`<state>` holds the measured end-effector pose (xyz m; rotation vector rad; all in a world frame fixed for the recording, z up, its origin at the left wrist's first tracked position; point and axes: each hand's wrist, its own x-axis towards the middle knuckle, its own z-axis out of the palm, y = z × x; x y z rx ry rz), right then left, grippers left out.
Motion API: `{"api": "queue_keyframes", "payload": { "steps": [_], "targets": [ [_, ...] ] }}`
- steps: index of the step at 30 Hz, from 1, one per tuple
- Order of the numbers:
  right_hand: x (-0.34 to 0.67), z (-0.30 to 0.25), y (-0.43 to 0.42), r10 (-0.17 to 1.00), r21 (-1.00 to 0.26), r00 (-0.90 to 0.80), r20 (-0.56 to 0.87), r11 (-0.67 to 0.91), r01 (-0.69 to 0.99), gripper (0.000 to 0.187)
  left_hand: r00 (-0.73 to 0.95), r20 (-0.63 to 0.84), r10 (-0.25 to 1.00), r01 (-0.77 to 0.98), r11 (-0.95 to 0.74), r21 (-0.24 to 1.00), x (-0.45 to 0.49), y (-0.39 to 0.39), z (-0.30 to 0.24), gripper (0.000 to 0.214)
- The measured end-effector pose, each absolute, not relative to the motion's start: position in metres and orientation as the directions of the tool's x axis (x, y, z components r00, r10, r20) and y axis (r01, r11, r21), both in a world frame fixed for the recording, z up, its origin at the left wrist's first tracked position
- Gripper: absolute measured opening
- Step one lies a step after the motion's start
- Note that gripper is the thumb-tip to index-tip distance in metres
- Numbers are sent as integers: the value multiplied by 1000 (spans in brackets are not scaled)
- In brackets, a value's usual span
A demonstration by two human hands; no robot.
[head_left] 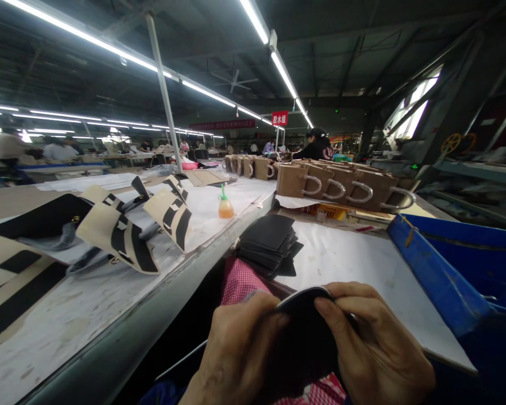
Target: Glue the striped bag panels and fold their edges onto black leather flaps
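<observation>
A black flat piece with a curved, pale edge (306, 332) is held up between my two hands, low in the view. My left hand (240, 343) grips it from the left, with the fingers curled and the thumb near the rim. On the other side my right hand (371, 337) pinches its upper right edge between thumb and fingers. Just beyond the hands lies a fanned stack of black pieces (272, 244), on a white-covered board (341, 264). The lower part of the held piece falls in shadow.
Cream-and-black panels (113, 233) lie curled on the left table. A small bottle (225, 208) with a green nozzle stands there. Brown bags with wrapped handles (337, 183) line the back. A blue bin (438, 270) is at right. A person in black (316, 146) sits beyond.
</observation>
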<state>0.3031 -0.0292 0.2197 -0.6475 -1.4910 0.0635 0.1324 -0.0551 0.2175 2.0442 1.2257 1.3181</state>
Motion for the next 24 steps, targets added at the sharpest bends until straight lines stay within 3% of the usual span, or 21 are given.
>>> {"api": "queue_keyframes", "payload": {
  "steps": [4,9,11,13,18,21,24],
  "targets": [
    [306,220,-32,582,-600,148,799,789,135,17,206,422,883,380,-470,797,131,-56,218,31],
    [314,223,-34,822,-802,55,566,565,-196,21,225,292,930,301,-351,887,130,-51,222,24],
    [317,222,-33,863,-831,5,505,487,-269,24,234,321,918,288,-381,879,133,-48,226,17],
    [318,221,-32,875,-838,-25,483,454,-303,24,223,427,876,285,-478,831,139,-47,231,23],
    [317,224,-34,827,-817,-50,560,541,-200,21,159,710,686,331,-715,616,164,-51,247,13],
    [331,232,-35,766,-771,-140,628,637,23,18,124,739,662,334,-729,597,166,-50,253,16],
    [358,240,-32,637,-606,-246,731,771,195,18,74,721,689,349,-695,629,151,-44,257,15]
  ]
}}
